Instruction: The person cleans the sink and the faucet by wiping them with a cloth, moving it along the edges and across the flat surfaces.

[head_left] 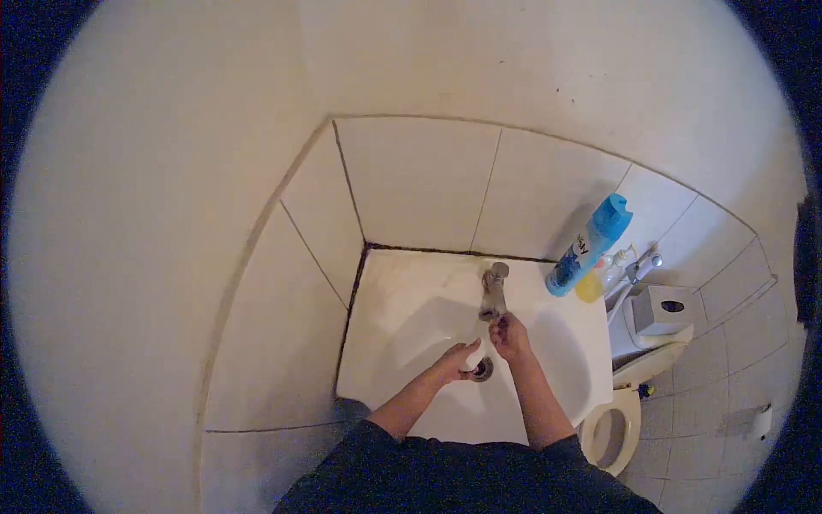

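Observation:
Over the basin of a white sink [377,300], my left hand [450,366] is closed around a small white object [474,355] whose exact kind I cannot make out. The metal drain [483,369] lies just below and beside it. My right hand [510,337] is held directly under the spout of the chrome faucet [494,295]. Its fingers are curled together, and whatever may be between them is too small to name. The two hands are a short way apart.
A blue spray can [589,245] stands on the sink's right rear corner, with a pump bottle of yellow liquid [591,287] beside it. Farther right are a tissue box [661,310] and a toilet seat [632,428]. Tiled walls [411,184] border the sink's back and left.

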Demonstrator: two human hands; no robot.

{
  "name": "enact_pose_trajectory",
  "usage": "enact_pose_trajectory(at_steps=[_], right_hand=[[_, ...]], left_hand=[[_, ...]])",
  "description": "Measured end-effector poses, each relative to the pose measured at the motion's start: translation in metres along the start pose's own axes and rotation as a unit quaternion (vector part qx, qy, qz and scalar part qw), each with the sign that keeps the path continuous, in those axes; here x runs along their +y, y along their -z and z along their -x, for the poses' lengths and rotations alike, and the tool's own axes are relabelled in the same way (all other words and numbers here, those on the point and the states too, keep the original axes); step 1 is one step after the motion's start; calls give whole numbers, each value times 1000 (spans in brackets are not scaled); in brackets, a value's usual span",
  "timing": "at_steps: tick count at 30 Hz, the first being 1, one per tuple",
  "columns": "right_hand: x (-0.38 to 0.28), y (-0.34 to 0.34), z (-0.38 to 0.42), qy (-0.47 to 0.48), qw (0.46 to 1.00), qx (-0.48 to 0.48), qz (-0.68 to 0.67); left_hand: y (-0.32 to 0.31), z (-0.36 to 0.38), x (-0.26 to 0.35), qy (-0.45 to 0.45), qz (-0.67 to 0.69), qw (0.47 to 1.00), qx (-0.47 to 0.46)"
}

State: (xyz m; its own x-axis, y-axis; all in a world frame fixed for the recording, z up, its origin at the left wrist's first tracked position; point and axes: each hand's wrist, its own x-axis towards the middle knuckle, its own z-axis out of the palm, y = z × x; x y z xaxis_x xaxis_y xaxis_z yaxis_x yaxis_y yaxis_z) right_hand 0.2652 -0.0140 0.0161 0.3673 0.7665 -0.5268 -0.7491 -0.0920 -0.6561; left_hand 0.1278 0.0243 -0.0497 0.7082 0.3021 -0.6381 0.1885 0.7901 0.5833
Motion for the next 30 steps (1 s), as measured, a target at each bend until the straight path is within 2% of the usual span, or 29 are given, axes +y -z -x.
enact_pose_trajectory(at_steps=[2,3,5,6,7,8,9,10,11,12,14,15,17,19,21,22,23,24,25,27,28,30], right_hand=[[9,-4,-6,-26,999,-33,-28],[13,-6,-9,-48,995,-67,-57],[15,-6,-10,-57,990,-80,-101],[17,-5,-11,-63,983,-91,-147],[22,-6,-14,-67,983,-94,-144],[27,-7,-16,-92,984,-121,-92],[32,-8,-18,-117,981,-147,-40],[33,-21,-11,-124,980,-149,-34],[36,-35,-4,-117,980,-141,72],[41,-53,4,-109,969,-135,178],[60,-80,10,-128,960,-171,180],[68,-93,13,-137,954,-203,175],[77,-120,18,-163,943,-233,173],[81,-136,14,-185,932,-262,171],[87,-150,7,-82,921,-289,246],[87,-154,2,-84,920,-293,247],[87,-157,-3,30,872,-285,396],[87,-158,-6,144,792,-266,530],[84,-163,5,143,790,-270,531],[81,-164,30,385,587,-232,673],[91,-158,29,385,586,-233,674],[113,-144,24,419,440,-398,688]], left_hand=[[18,-4,-19,-146,-214,965,41],[22,1,-22,-147,-212,965,45],[32,9,-26,-191,-312,931,21],[32,14,-24,-193,-309,931,26],[31,19,-23,-81,-172,980,53],[30,24,-24,34,-26,996,77],[27,37,-19,31,-20,996,80],[25,50,-15,36,-90,990,104],[23,62,-12,42,-157,978,128],[23,67,-15,42,-148,979,133],[26,70,-24,-17,-276,953,121],[30,68,-31,-14,-269,955,127],[37,58,-48,-134,-415,897,75],[36,59,-57,-141,-390,906,82],[34,68,-52,-148,-366,914,91],[25,83,-37,-90,-332,932,114],[20,92,-29,-31,-296,945,135],[25,86,-34,-32,-293,946,137],[32,79,-41,-62,-302,944,122],[38,73,-48,-93,-307,941,108],[38,75,-47,-114,-317,936,96],[39,72,-49,-162,-337,924,75]])
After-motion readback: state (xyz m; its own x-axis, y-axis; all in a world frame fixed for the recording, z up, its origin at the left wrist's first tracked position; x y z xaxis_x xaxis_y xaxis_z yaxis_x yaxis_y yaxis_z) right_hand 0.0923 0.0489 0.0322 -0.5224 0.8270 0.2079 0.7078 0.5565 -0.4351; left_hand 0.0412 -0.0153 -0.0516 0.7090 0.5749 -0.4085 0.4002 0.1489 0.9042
